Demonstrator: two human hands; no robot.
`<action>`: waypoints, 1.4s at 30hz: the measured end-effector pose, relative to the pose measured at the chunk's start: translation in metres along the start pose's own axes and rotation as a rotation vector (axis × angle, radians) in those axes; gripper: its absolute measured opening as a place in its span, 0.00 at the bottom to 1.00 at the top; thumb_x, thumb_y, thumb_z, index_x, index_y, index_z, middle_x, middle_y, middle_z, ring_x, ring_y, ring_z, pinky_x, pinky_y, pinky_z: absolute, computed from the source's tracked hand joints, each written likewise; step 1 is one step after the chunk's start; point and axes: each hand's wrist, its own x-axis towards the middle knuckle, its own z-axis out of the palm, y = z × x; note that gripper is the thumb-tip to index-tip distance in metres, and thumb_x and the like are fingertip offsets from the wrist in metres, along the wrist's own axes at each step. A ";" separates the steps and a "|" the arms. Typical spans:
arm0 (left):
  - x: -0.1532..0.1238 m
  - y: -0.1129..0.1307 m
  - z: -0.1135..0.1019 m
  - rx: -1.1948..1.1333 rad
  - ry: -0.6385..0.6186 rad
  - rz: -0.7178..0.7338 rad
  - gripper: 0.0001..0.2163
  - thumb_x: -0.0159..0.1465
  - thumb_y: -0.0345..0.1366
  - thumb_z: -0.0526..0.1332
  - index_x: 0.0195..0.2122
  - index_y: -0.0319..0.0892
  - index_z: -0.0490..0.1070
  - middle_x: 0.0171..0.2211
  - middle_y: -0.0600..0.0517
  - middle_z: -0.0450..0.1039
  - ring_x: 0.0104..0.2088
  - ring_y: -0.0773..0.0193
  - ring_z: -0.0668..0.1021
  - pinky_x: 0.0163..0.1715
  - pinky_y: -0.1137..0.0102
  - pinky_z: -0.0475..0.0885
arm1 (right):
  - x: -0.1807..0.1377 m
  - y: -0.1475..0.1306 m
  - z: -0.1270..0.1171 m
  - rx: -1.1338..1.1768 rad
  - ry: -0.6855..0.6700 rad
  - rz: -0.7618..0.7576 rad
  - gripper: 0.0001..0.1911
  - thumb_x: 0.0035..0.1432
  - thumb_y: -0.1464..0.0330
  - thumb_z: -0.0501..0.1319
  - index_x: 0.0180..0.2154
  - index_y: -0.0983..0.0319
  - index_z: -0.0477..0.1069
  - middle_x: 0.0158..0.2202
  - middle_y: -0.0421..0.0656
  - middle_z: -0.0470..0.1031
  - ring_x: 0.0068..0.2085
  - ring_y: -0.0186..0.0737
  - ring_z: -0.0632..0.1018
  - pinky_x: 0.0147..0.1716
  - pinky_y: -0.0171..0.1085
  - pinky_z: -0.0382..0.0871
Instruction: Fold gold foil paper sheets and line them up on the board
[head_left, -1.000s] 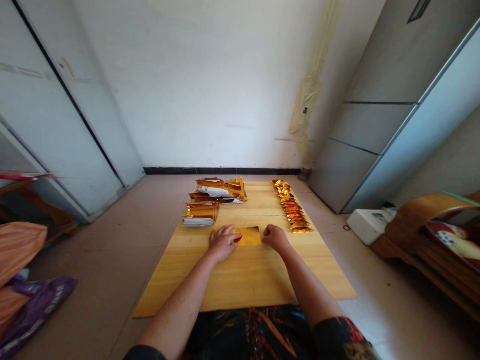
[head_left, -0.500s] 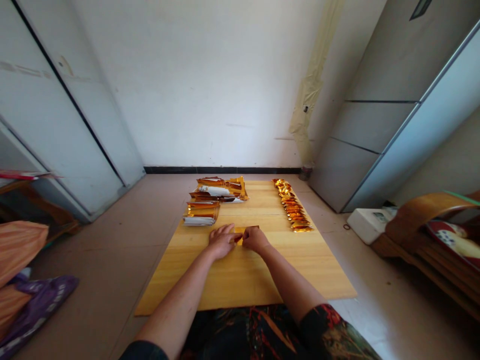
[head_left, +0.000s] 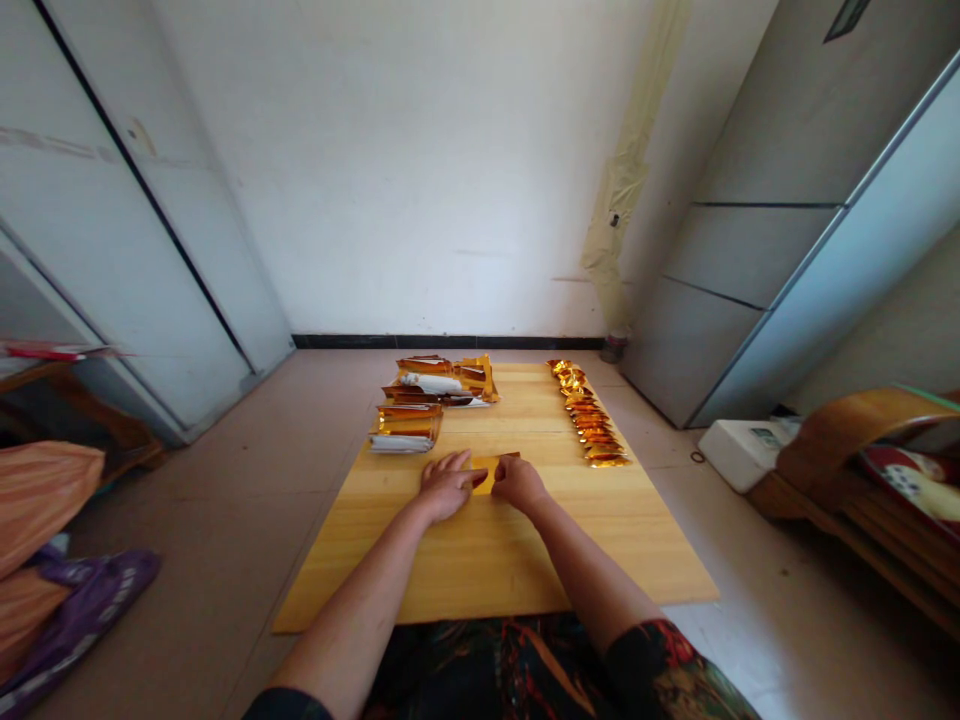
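- Nearest, dark patterned clothing (head_left: 487, 670) fills the bottom edge, and two bare forearms stretch from dark sleeves (head_left: 679, 665) over the wooden worktop (head_left: 495, 560).
- The left hand (head_left: 448, 486) lies palm down, fingers spread apart, its thumb over the left end of a gold sheet (head_left: 486, 468).
- The right hand (head_left: 519, 484) rests at the sheet's right part with its fingers curled in; whether they pinch it cannot be told.
- The gold sheet lies flat on the worktop between the two hands, partly covered by both; a darker reddish patch shows beside the left thumb.
- On the floor (head_left: 225, 510) to the left are an orange bag (head_left: 49, 500) and a purple bag (head_left: 94, 610).
- Beyond the left hand sits a stack of gold and white pieces (head_left: 406, 426), apart from the fingers.
- Along the worktop's right side runs a row of shiny gold pieces (head_left: 591, 420), set close together.
- To the right, a white box (head_left: 739, 450) stands beside wooden furniture (head_left: 832, 470).
- At the far left of the worktop is a larger pile of gold and white pieces (head_left: 442, 382).
- Behind everything rises a pale wall (head_left: 420, 180) with a dark skirting (head_left: 450, 342).
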 end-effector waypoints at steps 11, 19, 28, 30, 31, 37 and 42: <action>-0.001 0.002 -0.003 -0.012 0.007 0.007 0.24 0.55 0.42 0.58 0.55 0.65 0.64 0.66 0.59 0.47 0.65 0.55 0.52 0.61 0.54 0.44 | -0.003 0.043 -0.022 0.095 0.042 0.000 0.09 0.43 0.79 0.61 0.29 0.63 0.73 0.29 0.40 0.74 0.31 0.33 0.72 0.29 0.29 0.60; 0.001 0.003 0.009 -0.016 0.200 -0.017 0.19 0.52 0.48 0.63 0.47 0.63 0.72 0.63 0.58 0.57 0.61 0.55 0.60 0.57 0.57 0.54 | -0.011 0.045 -0.017 -0.115 0.032 -0.495 0.06 0.53 0.70 0.62 0.35 0.59 0.76 0.38 0.42 0.73 0.39 0.36 0.70 0.40 0.32 0.60; 0.002 0.004 0.011 -0.007 0.240 0.001 0.17 0.52 0.47 0.64 0.45 0.62 0.73 0.61 0.59 0.59 0.60 0.54 0.61 0.56 0.58 0.54 | -0.004 0.045 -0.023 -0.270 -0.006 -0.625 0.11 0.61 0.66 0.57 0.33 0.59 0.77 0.35 0.42 0.73 0.38 0.35 0.70 0.41 0.31 0.58; 0.002 0.003 0.011 -0.007 0.247 0.002 0.17 0.52 0.47 0.64 0.44 0.61 0.73 0.61 0.58 0.60 0.59 0.54 0.62 0.56 0.58 0.54 | -0.003 0.044 -0.022 -0.290 0.005 -0.629 0.11 0.61 0.66 0.57 0.34 0.59 0.77 0.35 0.43 0.73 0.38 0.35 0.70 0.40 0.31 0.59; 0.002 0.003 0.011 -0.006 0.252 0.004 0.17 0.52 0.47 0.64 0.44 0.61 0.74 0.61 0.58 0.60 0.59 0.54 0.62 0.56 0.58 0.55 | -0.003 0.044 -0.021 -0.295 0.012 -0.623 0.11 0.61 0.66 0.57 0.34 0.60 0.77 0.35 0.43 0.74 0.38 0.35 0.70 0.40 0.31 0.59; 0.001 0.004 0.012 0.002 0.257 0.030 0.18 0.51 0.49 0.65 0.45 0.60 0.73 0.61 0.56 0.60 0.59 0.53 0.62 0.55 0.57 0.55 | -0.001 0.042 -0.019 -0.276 0.037 -0.551 0.11 0.61 0.66 0.56 0.33 0.59 0.78 0.36 0.43 0.74 0.38 0.35 0.71 0.38 0.32 0.59; -0.003 0.008 0.014 0.007 0.317 0.059 0.14 0.57 0.43 0.61 0.44 0.58 0.74 0.59 0.55 0.63 0.60 0.54 0.61 0.57 0.55 0.54 | -0.001 0.043 -0.023 -0.190 0.004 -0.528 0.10 0.60 0.65 0.58 0.34 0.57 0.78 0.37 0.42 0.74 0.40 0.35 0.72 0.40 0.31 0.59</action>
